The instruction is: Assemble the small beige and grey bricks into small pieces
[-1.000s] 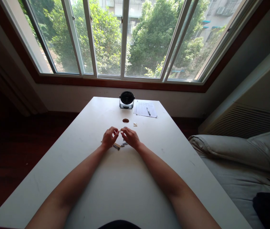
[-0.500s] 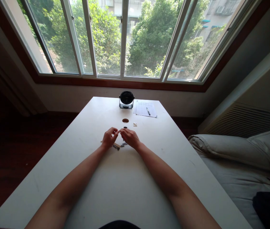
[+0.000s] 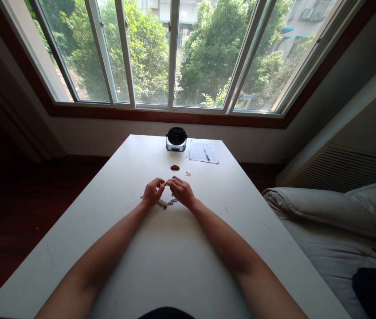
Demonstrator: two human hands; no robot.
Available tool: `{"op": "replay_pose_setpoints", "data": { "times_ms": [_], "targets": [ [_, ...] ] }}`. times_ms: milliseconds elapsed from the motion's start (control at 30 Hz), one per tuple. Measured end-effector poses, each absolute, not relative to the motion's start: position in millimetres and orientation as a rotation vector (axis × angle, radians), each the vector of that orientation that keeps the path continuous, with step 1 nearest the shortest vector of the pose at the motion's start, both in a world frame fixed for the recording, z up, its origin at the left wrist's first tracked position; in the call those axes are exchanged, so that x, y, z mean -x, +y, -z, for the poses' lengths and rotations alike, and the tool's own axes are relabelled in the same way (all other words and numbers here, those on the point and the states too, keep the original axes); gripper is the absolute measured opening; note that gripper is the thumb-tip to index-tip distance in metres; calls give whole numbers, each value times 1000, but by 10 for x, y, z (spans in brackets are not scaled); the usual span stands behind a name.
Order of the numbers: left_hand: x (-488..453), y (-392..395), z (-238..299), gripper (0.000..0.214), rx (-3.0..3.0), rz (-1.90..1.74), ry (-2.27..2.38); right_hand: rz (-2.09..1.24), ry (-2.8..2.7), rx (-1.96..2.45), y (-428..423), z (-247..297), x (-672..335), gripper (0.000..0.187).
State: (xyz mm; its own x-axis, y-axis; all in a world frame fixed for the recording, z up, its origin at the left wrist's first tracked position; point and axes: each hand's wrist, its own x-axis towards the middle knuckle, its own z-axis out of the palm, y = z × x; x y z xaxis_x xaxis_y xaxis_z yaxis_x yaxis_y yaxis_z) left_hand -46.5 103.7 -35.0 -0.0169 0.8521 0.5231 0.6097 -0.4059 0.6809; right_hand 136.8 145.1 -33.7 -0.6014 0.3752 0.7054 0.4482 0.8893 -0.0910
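Observation:
My left hand (image 3: 152, 192) and my right hand (image 3: 182, 192) meet fingertip to fingertip above the middle of the white table (image 3: 174, 248). Both are curled in a pinch on one tiny light piece (image 3: 167, 183) held between them. Just below the hands, several small tan and grey building pieces (image 3: 164, 203) lie on the table. Another small light piece (image 3: 188, 173) lies a little beyond my right hand.
A round cable hole (image 3: 175, 168) is in the table beyond the hands. At the far edge stand a small black device (image 3: 176, 138) and a sheet of paper (image 3: 201, 152) with a pen (image 3: 206, 155). A bed with grey pillows (image 3: 334, 208) is on the right.

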Motion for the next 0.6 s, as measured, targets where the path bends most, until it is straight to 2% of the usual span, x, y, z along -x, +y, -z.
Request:
{"op": "replay_pose_setpoints", "data": {
  "times_ms": [367, 600],
  "targets": [
    [456, 1018, 357, 16, -2018, -1419, 1535, 105, -2248, 610, 1451, 332, -1377, 15],
    [443, 994, 345, 5, -2131, -1429, 1531, 110, -2225, 630, 1476, 371, -1373, 13]
  ]
}}
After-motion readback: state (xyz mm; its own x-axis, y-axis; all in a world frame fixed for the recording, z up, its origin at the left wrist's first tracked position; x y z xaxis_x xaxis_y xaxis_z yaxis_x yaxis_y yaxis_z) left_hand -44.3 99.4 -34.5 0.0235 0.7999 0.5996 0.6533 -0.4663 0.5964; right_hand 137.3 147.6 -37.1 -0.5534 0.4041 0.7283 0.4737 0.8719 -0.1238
